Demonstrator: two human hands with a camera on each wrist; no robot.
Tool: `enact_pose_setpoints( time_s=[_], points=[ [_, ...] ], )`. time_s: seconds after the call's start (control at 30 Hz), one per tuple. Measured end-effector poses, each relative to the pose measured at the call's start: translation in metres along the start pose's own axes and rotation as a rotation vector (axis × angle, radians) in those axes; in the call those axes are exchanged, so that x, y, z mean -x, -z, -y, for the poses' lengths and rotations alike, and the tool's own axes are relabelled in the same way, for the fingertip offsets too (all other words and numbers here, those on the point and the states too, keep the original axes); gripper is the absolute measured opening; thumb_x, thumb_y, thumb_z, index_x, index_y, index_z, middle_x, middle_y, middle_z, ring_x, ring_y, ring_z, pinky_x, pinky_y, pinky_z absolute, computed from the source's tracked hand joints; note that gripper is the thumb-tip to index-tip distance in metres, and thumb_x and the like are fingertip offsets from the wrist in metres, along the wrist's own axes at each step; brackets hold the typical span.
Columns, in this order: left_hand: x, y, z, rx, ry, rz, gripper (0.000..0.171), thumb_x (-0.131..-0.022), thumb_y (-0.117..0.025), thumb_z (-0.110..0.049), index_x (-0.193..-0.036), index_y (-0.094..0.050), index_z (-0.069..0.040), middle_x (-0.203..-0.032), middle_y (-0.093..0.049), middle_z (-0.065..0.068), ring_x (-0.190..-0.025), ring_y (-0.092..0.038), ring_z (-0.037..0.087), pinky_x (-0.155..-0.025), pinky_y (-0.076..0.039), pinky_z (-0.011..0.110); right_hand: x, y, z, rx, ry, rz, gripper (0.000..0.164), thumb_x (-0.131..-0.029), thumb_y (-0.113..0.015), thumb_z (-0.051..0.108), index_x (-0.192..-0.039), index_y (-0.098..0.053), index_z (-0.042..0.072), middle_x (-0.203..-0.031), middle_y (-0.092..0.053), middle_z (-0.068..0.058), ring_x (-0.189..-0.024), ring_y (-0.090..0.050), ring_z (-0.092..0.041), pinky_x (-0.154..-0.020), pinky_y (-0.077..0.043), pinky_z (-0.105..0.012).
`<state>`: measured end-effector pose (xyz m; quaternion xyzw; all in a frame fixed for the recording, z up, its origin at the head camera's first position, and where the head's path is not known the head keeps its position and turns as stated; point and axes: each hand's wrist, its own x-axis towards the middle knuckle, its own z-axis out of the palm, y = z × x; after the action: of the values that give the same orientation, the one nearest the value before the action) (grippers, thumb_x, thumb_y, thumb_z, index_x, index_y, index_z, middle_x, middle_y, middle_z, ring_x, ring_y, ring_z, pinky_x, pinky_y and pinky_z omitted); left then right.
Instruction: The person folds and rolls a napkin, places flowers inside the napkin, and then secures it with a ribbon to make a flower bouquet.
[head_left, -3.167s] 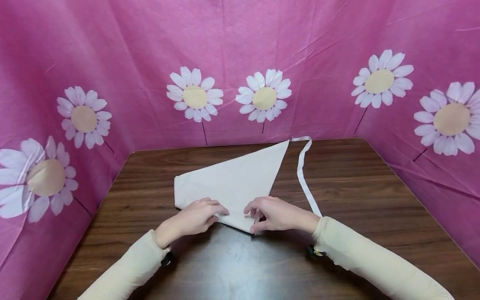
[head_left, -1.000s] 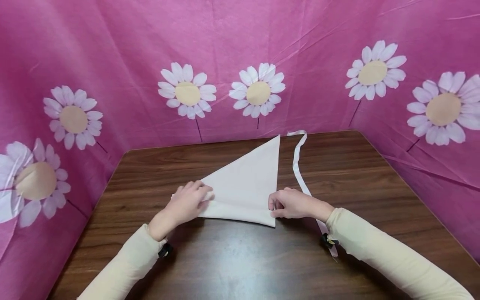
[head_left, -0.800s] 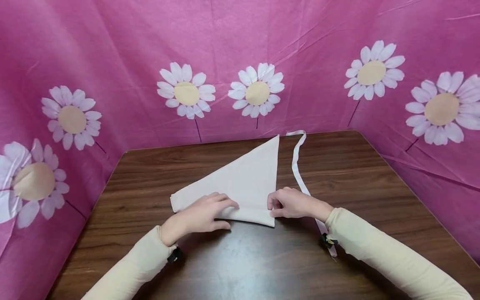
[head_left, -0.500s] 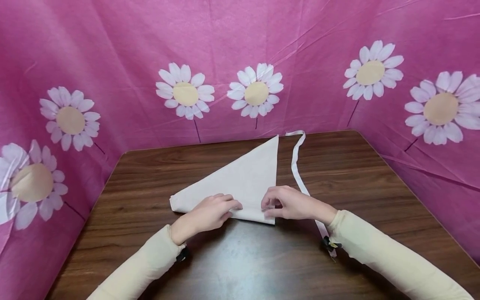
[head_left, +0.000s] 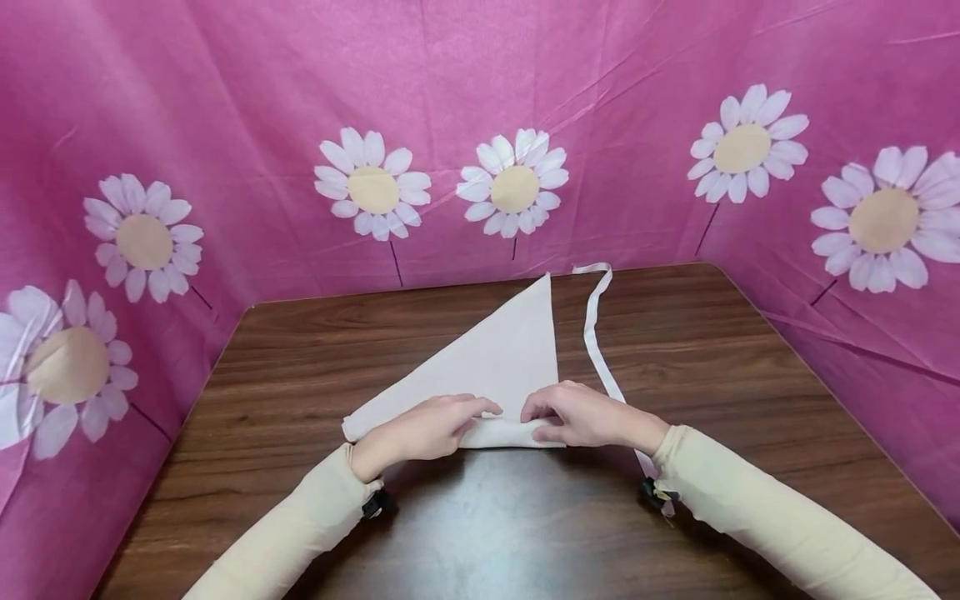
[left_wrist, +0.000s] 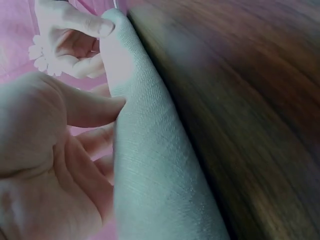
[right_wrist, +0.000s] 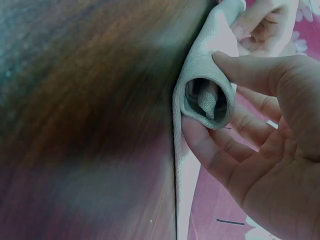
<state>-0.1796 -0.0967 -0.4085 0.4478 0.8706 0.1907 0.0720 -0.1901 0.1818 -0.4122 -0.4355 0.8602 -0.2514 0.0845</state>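
Observation:
An off-white cloth [head_left: 487,346], folded to a rough triangle, lies on the table with its point toward the back. Its near edge is turned up into a thick roll [head_left: 501,432]. My left hand [head_left: 423,427] grips this roll left of its right end, thumb on the near side and fingers beyond it. At the right end my right hand [head_left: 588,414] holds the roll between thumb and curled fingers. The right wrist view shows the roll's open end [right_wrist: 227,107], hollow with a fold of cloth inside. In the left wrist view the left thumb [left_wrist: 95,107] presses the roll.
A narrow white ribbon [head_left: 592,333] lies right of the cloth and passes under the right wrist. The brown wood-grain table [head_left: 300,350] meets a pink curtain [head_left: 450,58] with daisies at its back and sides.
The near edge has gone from a flat fold to a thicker roll. My left hand slid right along it, and both hands now hold the roll close together. The cloth's far point shifted slightly.

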Motion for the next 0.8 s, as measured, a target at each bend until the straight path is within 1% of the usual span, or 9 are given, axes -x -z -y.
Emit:
enact_pose_setpoints(
  time_s=[0.1, 0.23, 0.37, 0.43, 0.57, 0.63, 0.73, 0.8],
  points=[
    [-0.0005, -0.0002, -0.0015, -0.005, 0.031, 0.025, 0.035, -0.099, -0.053, 0.003, -0.129, -0.063, -0.012, -0.103, -0.066, 0.001, -0.091, -0.059, 0.014, -0.088, -0.049, 0.032, -0.0013, 0.0009, -0.0011, -0.045, -0.009, 0.008, 0.013, -0.089, -0.076, 0.007, -0.098, -0.074, 0.015, -0.088, -0.070, 0.012, -0.076, -0.057, -0.001, -0.073, -0.050, -0.028],
    [-0.0024, -0.0031, -0.0033, 0.000, 0.048, 0.020, 0.032, -0.098, -0.054, 0.003, -0.125, -0.066, -0.010, -0.108, -0.068, 0.003, -0.095, -0.061, 0.015, -0.090, -0.049, 0.033, -0.0005, 0.0028, -0.0035, -0.118, -0.065, 0.017, 0.012, -0.089, -0.076, 0.005, -0.092, -0.075, 0.017, -0.081, -0.068, 0.014, -0.072, -0.055, -0.001, -0.069, -0.049, -0.026],
    [-0.0051, -0.0059, -0.0033, -0.004, 0.058, 0.024, 0.029, -0.098, -0.055, 0.002, -0.123, -0.067, -0.009, -0.106, -0.068, 0.003, -0.095, -0.061, 0.016, -0.089, -0.050, 0.033, 0.0010, 0.0041, -0.0061, -0.160, -0.109, 0.024, 0.013, -0.088, -0.076, 0.004, -0.091, -0.076, 0.017, -0.078, -0.067, 0.014, -0.070, -0.053, -0.002, -0.066, -0.047, -0.025],
    [-0.0066, -0.0058, -0.0027, 0.013, 0.066, 0.039, 0.030, -0.098, -0.055, 0.002, -0.123, -0.067, -0.009, -0.104, -0.068, 0.003, -0.093, -0.060, 0.016, -0.088, -0.049, 0.033, 0.0011, 0.0047, -0.0069, -0.176, -0.118, 0.029, 0.013, -0.088, -0.076, 0.004, -0.091, -0.076, 0.016, -0.078, -0.067, 0.013, -0.069, -0.053, -0.002, -0.065, -0.046, -0.024],
    [-0.0086, -0.0035, -0.0010, 0.090, 0.095, 0.070, 0.031, -0.097, -0.056, 0.002, -0.123, -0.067, -0.008, -0.102, -0.068, 0.001, -0.091, -0.059, 0.014, -0.088, -0.049, 0.032, 0.0005, 0.0055, -0.0075, -0.206, -0.127, 0.044, 0.012, -0.089, -0.076, 0.003, -0.092, -0.077, 0.015, -0.079, -0.069, 0.011, -0.070, -0.053, -0.002, -0.065, -0.046, -0.024],
    [-0.0084, -0.0020, -0.0010, 0.094, 0.101, 0.074, 0.031, -0.097, -0.056, 0.001, -0.124, -0.067, -0.008, -0.103, -0.068, 0.002, -0.091, -0.059, 0.014, -0.088, -0.049, 0.032, 0.0004, 0.0058, -0.0077, -0.213, -0.136, 0.050, 0.012, -0.089, -0.076, 0.003, -0.092, -0.077, 0.014, -0.080, -0.069, 0.010, -0.071, -0.054, -0.003, -0.066, -0.047, -0.024],
    [-0.0068, -0.0001, -0.0032, 0.059, 0.104, 0.070, 0.029, -0.100, -0.059, -0.008, -0.128, -0.065, -0.008, -0.107, -0.068, 0.004, -0.093, -0.059, 0.015, -0.090, -0.048, 0.033, 0.0005, 0.0051, -0.0089, -0.187, -0.152, 0.045, 0.013, -0.089, -0.075, 0.003, -0.094, -0.077, 0.014, -0.084, -0.070, 0.010, -0.074, -0.055, -0.004, -0.069, -0.047, -0.025],
    [-0.0043, 0.0005, -0.0059, 0.021, 0.110, 0.065, 0.034, -0.100, -0.064, -0.020, -0.132, -0.062, -0.009, -0.109, -0.066, 0.004, -0.093, -0.058, 0.015, -0.089, -0.048, 0.033, 0.0003, 0.0043, -0.0100, -0.153, -0.154, 0.036, 0.014, -0.089, -0.074, 0.003, -0.098, -0.077, 0.013, -0.089, -0.070, 0.009, -0.079, -0.057, -0.006, -0.072, -0.048, -0.027]
  ],
)
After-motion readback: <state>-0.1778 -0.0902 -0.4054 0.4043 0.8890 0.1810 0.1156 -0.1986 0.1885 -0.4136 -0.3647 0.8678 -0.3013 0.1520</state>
